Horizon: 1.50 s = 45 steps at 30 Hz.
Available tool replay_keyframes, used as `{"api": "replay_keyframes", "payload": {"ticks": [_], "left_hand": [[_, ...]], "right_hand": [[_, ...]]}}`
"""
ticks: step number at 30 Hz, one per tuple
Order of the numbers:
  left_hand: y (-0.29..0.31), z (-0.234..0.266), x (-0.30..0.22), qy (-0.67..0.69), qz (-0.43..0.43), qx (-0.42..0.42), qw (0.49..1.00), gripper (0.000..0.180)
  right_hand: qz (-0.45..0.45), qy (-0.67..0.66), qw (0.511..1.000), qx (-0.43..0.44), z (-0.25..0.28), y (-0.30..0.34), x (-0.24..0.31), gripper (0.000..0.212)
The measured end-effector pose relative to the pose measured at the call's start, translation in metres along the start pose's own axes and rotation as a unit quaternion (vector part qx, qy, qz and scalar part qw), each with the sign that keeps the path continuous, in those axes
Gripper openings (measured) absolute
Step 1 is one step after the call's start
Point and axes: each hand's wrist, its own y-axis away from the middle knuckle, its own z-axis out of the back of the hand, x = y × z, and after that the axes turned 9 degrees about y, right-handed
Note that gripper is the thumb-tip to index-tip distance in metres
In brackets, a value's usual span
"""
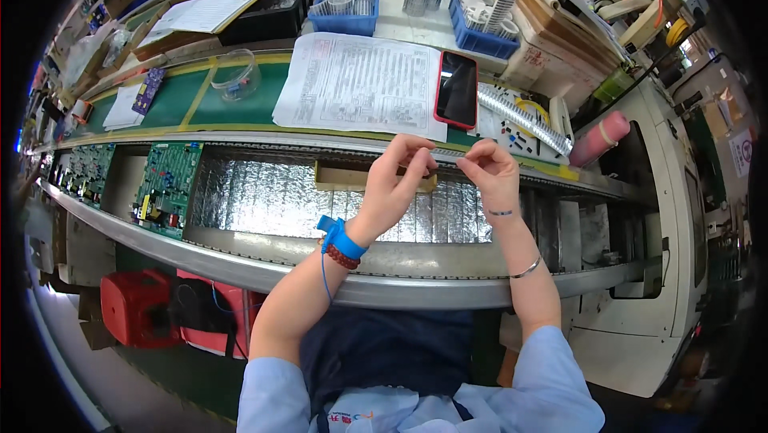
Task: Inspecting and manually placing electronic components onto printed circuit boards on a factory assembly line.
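Note:
Over the conveyor rail (pixel 320 145), both hands are raised at chest height, a short gap apart. My left hand (pixel 392 181), with a blue wrist strap (pixel 342 237) on its wrist, has thumb and fingers pinched together; a small dark bit shows at the tips, too small to name. My right hand (pixel 494 177) pinches thumb against forefinger, and whatever lies in it is hidden. Beneath my left hand a shallow cardboard tray (pixel 340 178) rests across the conveyor, partly covered by the hand. Silvery foil-like sheeting (pixel 264 197) lies under it.
Green circuit boards (pixel 170 181) sit on the conveyor at left. Beyond the rail lie papers (pixel 352 85), a red-edged phone (pixel 457 89), a clear tube (pixel 524 119), loose small parts (pixel 520 141) and a round clear container (pixel 236 77). Blue bins (pixel 348 21) stand behind. A white machine (pixel 632 321) bounds the right.

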Motion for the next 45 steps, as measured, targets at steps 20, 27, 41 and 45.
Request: {"api": "replay_keyframes", "payload": {"ticks": [20, 27, 41, 45], "left_hand": [[0.005, -0.006, 0.007, -0.041, 0.050, 0.068, 0.996, 0.019], [0.004, -0.006, 0.004, -0.094, -0.038, 0.076, 0.992, 0.023], [0.003, -0.004, 0.010, -0.070, -0.008, 0.046, 0.996, 0.012], [0.003, -0.004, 0.012, -0.069, 0.007, 0.049, 0.996, 0.011]], "right_hand": [[-0.254, -0.328, 0.897, 0.152, -0.003, 0.013, -0.003, 0.017], [-0.278, -0.332, 0.886, 0.163, -0.005, 0.013, 0.001, 0.012], [-0.258, -0.285, 0.910, 0.153, -0.004, 0.014, -0.005, 0.010], [-0.187, -0.085, 0.975, 0.083, -0.007, 0.014, -0.007, 0.014]]}}
